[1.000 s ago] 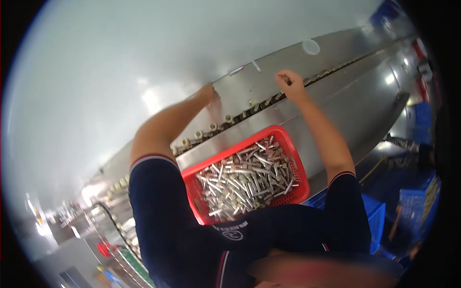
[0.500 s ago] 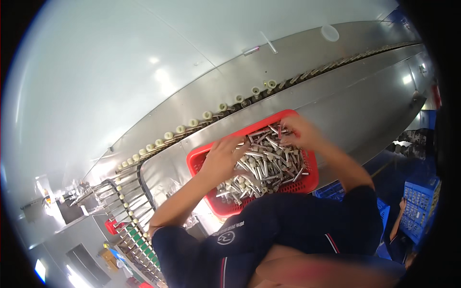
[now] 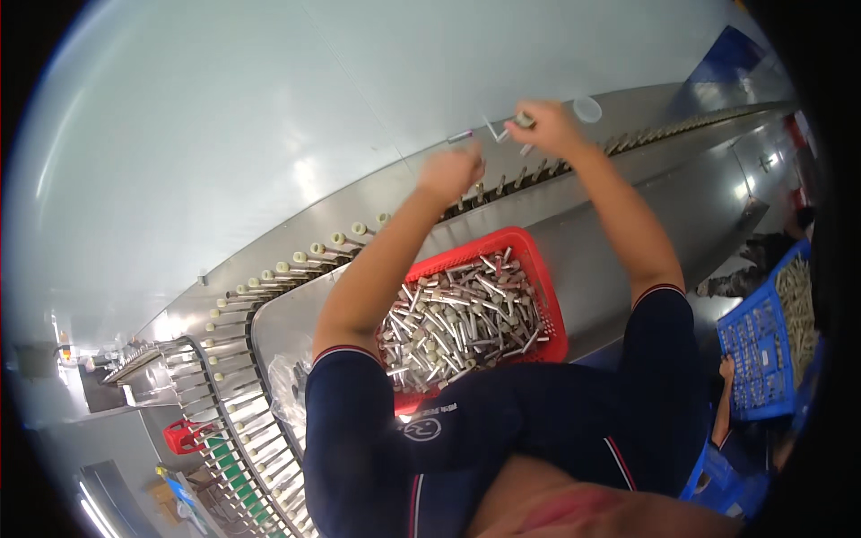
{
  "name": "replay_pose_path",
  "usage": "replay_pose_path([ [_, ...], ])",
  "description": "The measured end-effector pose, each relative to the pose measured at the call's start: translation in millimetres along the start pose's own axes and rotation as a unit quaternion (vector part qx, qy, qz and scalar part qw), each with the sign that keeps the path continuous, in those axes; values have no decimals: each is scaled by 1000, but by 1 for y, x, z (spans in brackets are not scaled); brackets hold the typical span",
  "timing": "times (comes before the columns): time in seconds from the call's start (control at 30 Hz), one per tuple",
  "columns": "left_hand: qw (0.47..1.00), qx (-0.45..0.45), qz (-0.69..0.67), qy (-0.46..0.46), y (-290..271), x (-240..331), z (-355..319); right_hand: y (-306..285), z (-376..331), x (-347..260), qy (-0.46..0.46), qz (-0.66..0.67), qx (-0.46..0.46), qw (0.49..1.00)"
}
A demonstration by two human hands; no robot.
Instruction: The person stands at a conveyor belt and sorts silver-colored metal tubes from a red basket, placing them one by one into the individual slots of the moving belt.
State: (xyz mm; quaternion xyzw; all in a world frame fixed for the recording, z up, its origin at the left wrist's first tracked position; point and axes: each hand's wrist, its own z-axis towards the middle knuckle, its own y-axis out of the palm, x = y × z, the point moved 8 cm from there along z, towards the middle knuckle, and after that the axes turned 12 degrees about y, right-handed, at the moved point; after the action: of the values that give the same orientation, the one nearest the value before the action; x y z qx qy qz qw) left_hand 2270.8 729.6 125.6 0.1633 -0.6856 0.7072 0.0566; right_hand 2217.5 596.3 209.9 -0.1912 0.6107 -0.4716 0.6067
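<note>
My right hand [image 3: 549,128] is raised beyond the conveyor line, its fingers closed round several short metal rods with pale heads [image 3: 524,119]. My left hand [image 3: 451,174] is over the chain of upright pegs [image 3: 500,186], fingers curled together. What it holds, if anything, is hidden. In front of my body sits a red plastic basket [image 3: 549,309], heaped with loose silvery rods with greyish heads [image 3: 457,314]. Left of my left forearm, a row of pegs carries round pale cups [image 3: 318,248].
A steel ledge runs behind the line, with a clear round lid [image 3: 587,109] and a thin tube [image 3: 460,136] on it. The conveyor curves round at the left [image 3: 238,394]. Clear plastic bags [image 3: 287,386] lie beside the basket. At right, another person's arm [image 3: 723,403] touches a blue crate [image 3: 762,359].
Both hands have left the basket and moved up and away to the peg line. Rods now show in my right hand. The whole view has shifted slightly.
</note>
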Motion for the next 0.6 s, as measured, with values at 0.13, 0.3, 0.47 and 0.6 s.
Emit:
replay_pose_path([
  [0.13, 995, 15, -58, 75, -51, 66, -87, 29, -80, -51, 13, 72, -295, 953],
  [0.3, 993, 95, -9, 68, 25, 59, -169, 142, -186, -50, -150, 46, -371, 915],
  [0.47, 963, 228, 141, 38, -42, -9, -132, 90, -61, -58, -159, -66, -3, 985],
  [0.6, 998, -34, 17, -40, 20, -42, -68, 169, -12, -8, -59, -228, -250, 939],
])
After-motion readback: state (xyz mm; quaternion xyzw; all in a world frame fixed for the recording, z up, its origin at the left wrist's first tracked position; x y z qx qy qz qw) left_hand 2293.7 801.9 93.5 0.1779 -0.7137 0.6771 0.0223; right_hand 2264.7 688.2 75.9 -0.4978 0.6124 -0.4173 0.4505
